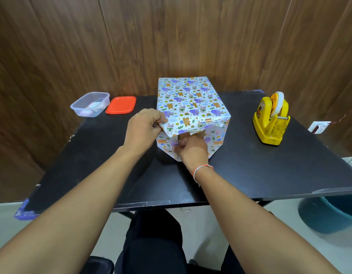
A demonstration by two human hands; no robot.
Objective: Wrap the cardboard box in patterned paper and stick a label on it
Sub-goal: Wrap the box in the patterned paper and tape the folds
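Observation:
The cardboard box (194, 134) stands in the middle of the black table (250, 171), covered on top and sides in white patterned paper (191, 97) with animal prints. Only a brown strip of box shows at the near end, where the paper is still loose. My left hand (143, 128) pinches the near left corner of the top flap and holds it up. My right hand (193, 150) is at the near end below that flap, its fingers curled on the lower left paper fold against the box.
A yellow tape dispenser (271, 120) with a white roll stands at the right. A clear plastic tub (90, 104) holding small paper items sits at the back left, its red lid (121, 105) beside it. A blue bin (329, 214) is on the floor at right.

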